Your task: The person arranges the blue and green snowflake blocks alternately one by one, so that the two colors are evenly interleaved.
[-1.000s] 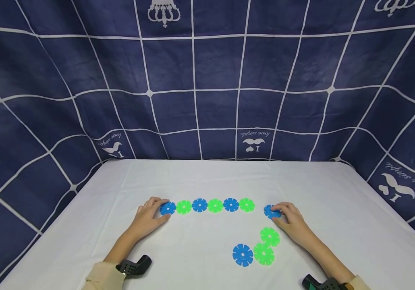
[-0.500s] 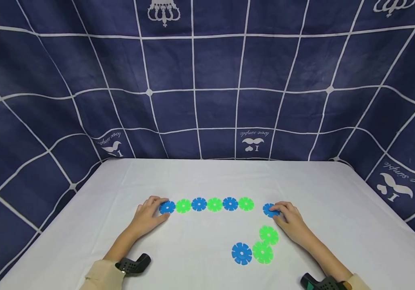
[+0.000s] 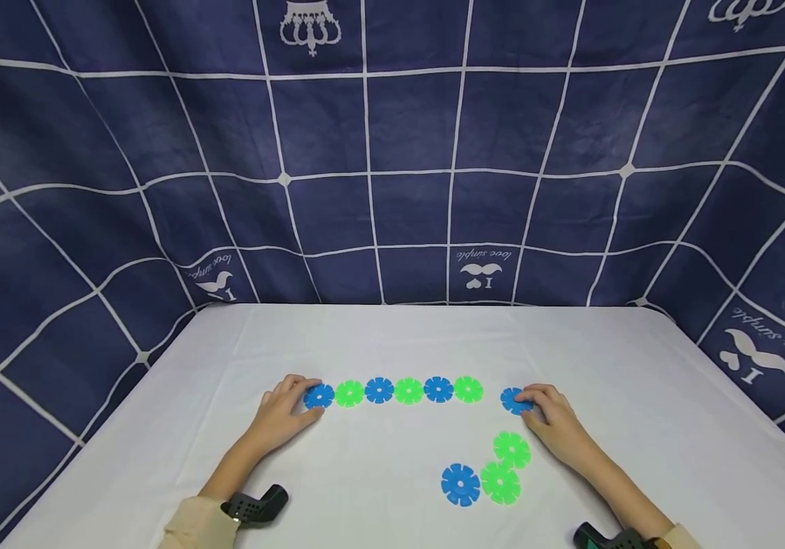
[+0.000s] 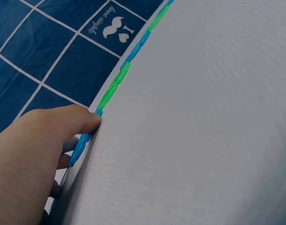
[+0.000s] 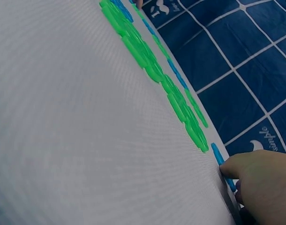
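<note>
At the left end of a row of alternating blue and green notched plastic discs, my left hand (image 3: 279, 412) pinches a blue notched disc (image 3: 319, 396) between thumb and fingers. The row continues with a green disc (image 3: 349, 393), more blue and green ones, and ends at a green disc (image 3: 468, 389). To the right of a gap, my right hand (image 3: 559, 428) holds another blue notched disc (image 3: 513, 401) by its edge, flat on the cloth. In the right wrist view, the thumb and this blue disc (image 5: 218, 153) show at the lower right; the other fingers are mostly hidden.
Nearer the person lie a blue disc (image 3: 460, 485) and two green discs, one (image 3: 500, 483) touching or nearly touching the other (image 3: 512, 450). White cloth (image 3: 365, 351) covers the table. A dark blue gridded curtain (image 3: 406, 206) hangs behind and beside it.
</note>
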A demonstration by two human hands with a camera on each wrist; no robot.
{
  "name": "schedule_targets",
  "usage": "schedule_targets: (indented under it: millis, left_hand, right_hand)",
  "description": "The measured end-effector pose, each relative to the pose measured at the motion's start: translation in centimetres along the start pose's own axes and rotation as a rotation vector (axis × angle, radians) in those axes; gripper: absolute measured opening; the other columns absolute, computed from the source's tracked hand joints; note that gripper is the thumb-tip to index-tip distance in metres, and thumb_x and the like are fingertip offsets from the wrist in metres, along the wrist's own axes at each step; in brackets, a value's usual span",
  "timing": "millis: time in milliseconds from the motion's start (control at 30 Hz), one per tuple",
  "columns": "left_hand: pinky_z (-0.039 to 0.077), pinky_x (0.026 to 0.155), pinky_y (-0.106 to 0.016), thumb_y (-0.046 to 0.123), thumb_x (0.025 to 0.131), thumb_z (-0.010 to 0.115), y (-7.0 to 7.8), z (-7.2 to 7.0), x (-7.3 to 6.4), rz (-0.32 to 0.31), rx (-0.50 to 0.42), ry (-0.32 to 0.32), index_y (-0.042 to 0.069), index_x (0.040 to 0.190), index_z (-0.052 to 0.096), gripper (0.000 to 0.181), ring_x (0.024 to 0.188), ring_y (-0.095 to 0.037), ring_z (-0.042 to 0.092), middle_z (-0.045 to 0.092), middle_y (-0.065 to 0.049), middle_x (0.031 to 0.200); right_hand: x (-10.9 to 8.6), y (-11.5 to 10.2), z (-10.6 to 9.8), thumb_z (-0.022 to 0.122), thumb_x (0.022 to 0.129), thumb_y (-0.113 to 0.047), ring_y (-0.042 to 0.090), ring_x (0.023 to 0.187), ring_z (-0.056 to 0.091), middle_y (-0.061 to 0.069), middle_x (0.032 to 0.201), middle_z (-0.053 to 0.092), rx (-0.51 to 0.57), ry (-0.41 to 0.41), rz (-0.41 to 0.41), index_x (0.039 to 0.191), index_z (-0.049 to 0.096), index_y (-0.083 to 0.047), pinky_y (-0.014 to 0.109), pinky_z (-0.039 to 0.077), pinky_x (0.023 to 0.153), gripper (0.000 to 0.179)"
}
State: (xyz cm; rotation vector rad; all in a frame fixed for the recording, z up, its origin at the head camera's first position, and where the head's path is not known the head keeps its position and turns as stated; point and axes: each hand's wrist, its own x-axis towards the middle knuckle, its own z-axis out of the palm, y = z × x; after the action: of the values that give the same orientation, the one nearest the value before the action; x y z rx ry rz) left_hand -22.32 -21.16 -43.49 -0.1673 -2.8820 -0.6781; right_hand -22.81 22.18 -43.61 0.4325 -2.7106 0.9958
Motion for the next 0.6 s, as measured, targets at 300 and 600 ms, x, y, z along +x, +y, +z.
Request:
schedule_targets:
  millis: [300,600]
  left_hand:
    - [0.028,0.075,-0.032,0.036,0.08,0.062,-0.1,0.35,-0.27,0.017,-0.005,0.009,0.014,0.124,0.053,0.051,0.113,-0.026,0.046,0.049,-0.01,0.12]
    - [0.027,0.074,-0.031,0.034,0.08,0.063,-0.36,0.21,0.13,0.029,-0.013,0.013,0.014,0.124,0.054,0.049,0.111,-0.026,0.047,0.049,-0.009,0.119]
  right_hand:
    - [0.01,0.17,-0.04,0.053,0.085,-0.002,0.038,0.112,0.041,0.018,0.116,0.049,-0.022,0.034,-0.029,0.101,0.062,-0.006,0.056,0.033,0.089,0.018]
    - [0.23,0.03,-0.08,0.051,0.086,-0.001,0.04,0.113,0.04,0.02,0.118,0.049,-0.035,0.024,-0.014,0.103,0.062,-0.005,0.057,0.032,0.09,0.02]
